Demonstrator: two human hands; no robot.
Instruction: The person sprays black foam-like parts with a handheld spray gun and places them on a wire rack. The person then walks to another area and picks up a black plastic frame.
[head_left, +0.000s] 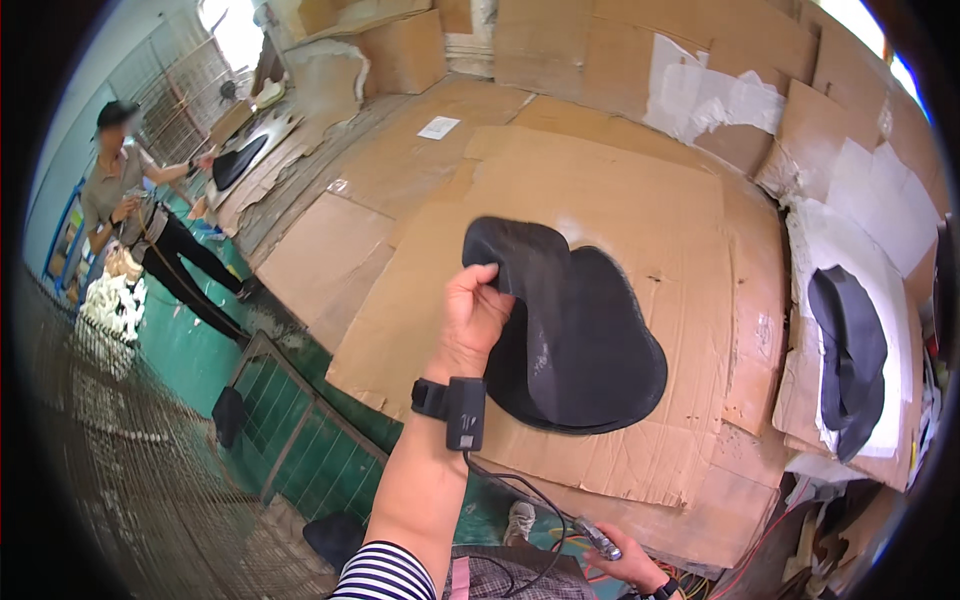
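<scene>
While the left hand (478, 310) pinches the upper edge of a black curved sheet (580, 335), fingers closed on it, the sheet lies on the cardboard-covered counter (640, 190). Low down, the right hand (622, 562) seems wrapped around a small metal tool (597, 538).

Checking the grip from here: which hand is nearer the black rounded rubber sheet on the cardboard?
Left. The left hand pinches the black rounded rubber sheet at its edge; the right hand is low by the body, holding a small metal tool.
</scene>
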